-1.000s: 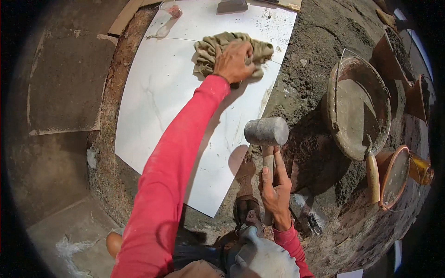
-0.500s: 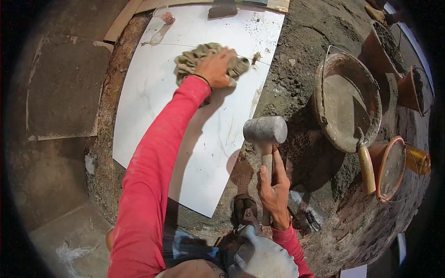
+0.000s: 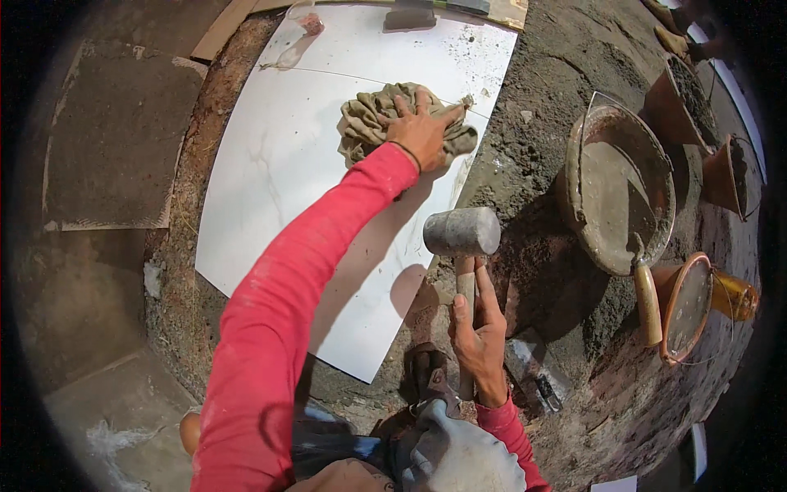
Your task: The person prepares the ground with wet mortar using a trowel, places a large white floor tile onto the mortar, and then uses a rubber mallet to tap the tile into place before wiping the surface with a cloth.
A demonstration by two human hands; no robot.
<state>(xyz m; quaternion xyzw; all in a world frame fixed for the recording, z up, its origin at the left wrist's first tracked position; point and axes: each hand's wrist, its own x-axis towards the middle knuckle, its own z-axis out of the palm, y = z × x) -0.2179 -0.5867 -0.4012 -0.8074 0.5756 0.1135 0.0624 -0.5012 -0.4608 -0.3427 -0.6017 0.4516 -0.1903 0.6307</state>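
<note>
My left hand [image 3: 416, 137] presses down on a bunched grey-green rag [image 3: 366, 131], its fingers spread over the folds and gripping the cloth against the tile. The rag lies near the right edge of a large white tile [image 3: 270, 197], below the thin joint line with another white tile [image 3: 344, 41]. In my right hand [image 3: 482, 348] is a rubber mallet [image 3: 463, 232] with a grey head and wooden handle. My fingers close round the handle, the index finger stretched along it. The mallet head stands upright by the tile's right edge.
To the right, a bucket [image 3: 580, 164] of wet grey mix has a wooden-handled trowel [image 3: 648, 303] at its rim. Smaller buckets [image 3: 721, 180] stand beyond, and another [image 3: 668, 328] sits nearer. A clear cup [image 3: 307, 18] and dark block [image 3: 410, 18] rest on the far tile.
My left hand has slid the rag to the right across the tile, with the fingers more spread. The right hand keeps hold of the mallet, nearly in place. The view has shifted slightly.
</note>
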